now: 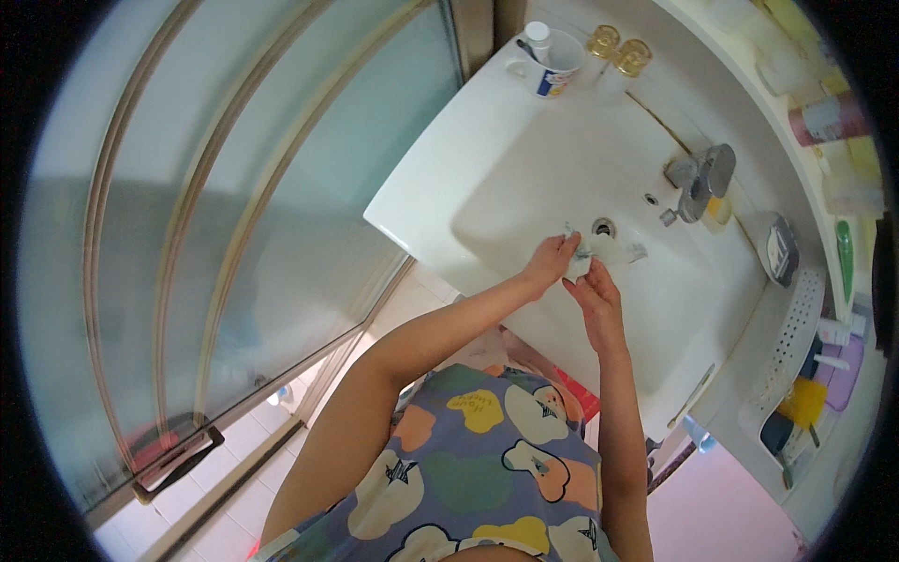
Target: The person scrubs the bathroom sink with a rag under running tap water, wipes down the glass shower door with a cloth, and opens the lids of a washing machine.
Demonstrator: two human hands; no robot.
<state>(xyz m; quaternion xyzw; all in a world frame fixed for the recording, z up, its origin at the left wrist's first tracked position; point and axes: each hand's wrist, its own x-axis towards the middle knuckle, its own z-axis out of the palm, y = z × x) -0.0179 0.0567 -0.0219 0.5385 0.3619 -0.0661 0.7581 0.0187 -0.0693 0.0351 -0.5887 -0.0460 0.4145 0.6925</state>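
Note:
Over the sink basin (pixel 524 187), both hands are on a small, thin, whitish crumpled piece (pixel 613 251) with faint bluish-green marks. It could be a wrapper or a thin cloth; its kind cannot be made out. My left hand (pixel 551 264) pinches its left end between thumb and fingers. Just to the right and nearer, my right hand (pixel 597 295) grips the lower edge with its fingertips. The piece's loose end spreads to the right, close to the round drain (pixel 604 228). Beyond it to the right stands the grey faucet (pixel 702 183).
A white mug (pixel 552 70) holding a white-capped tube and two gold-topped glass items (pixel 618 51) stand on the far rim. To the right are a soap dish (pixel 779 248), a perforated white basket (pixel 787 347) and a crowded shelf. A frosted sliding door (pixel 243 187) borders the left.

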